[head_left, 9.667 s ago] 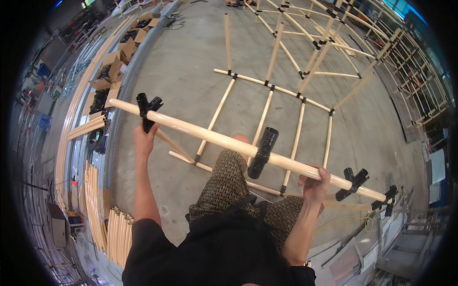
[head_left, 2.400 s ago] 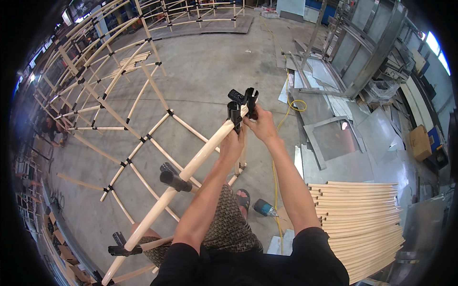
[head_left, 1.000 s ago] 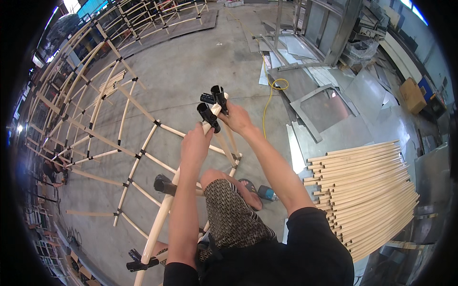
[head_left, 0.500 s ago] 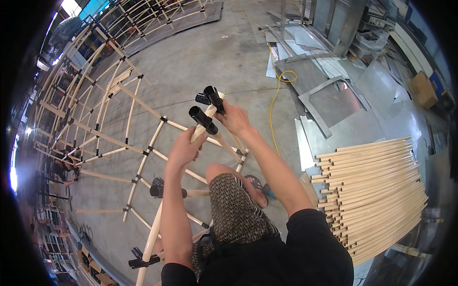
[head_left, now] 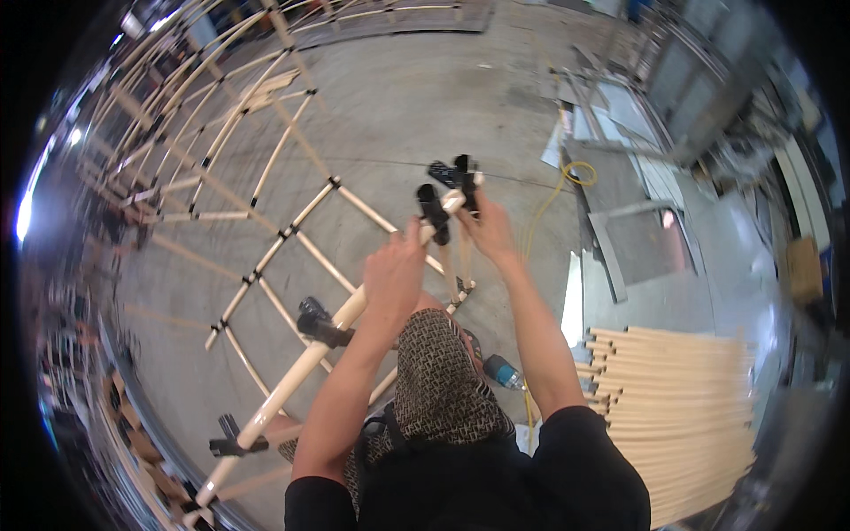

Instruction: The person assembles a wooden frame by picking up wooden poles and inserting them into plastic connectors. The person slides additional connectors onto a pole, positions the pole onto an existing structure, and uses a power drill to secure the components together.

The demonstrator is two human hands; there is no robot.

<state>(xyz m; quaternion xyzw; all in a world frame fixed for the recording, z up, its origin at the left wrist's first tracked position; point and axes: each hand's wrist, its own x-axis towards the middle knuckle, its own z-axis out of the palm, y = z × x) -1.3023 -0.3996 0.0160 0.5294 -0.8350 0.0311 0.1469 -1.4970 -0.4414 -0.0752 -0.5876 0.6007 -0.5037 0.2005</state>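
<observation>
A long cream-coloured pipe (head_left: pixel 297 376) slants from the lower left up to the space in front of me. My left hand (head_left: pixel 394 273) is closed around it, just below a black pipe joint (head_left: pixel 433 215). At the pipe's upper end, my right hand (head_left: pixel 489 232) grips another black pipe joint (head_left: pixel 467 177), its fingers partly hidden behind it. A further black joint piece (head_left: pixel 442 173) sticks out beside that end. Lower on the same pipe sit a black joint (head_left: pixel 323 325) near my left forearm and one (head_left: pixel 235 438) farther down.
A lattice of cream pipes with black joints (head_left: pixel 335 182) stands on the concrete floor to the left. On the right lie a stack of cream pipes (head_left: pixel 677 416), metal sheets (head_left: pixel 646 257) and a yellow hose (head_left: pixel 580 168). Near my foot is a bottle (head_left: pixel 505 372).
My view has turned, so the surroundings sit differently in the picture. Both hands and the pipe's upper end now appear farther right, and more of the pipe's lower length shows.
</observation>
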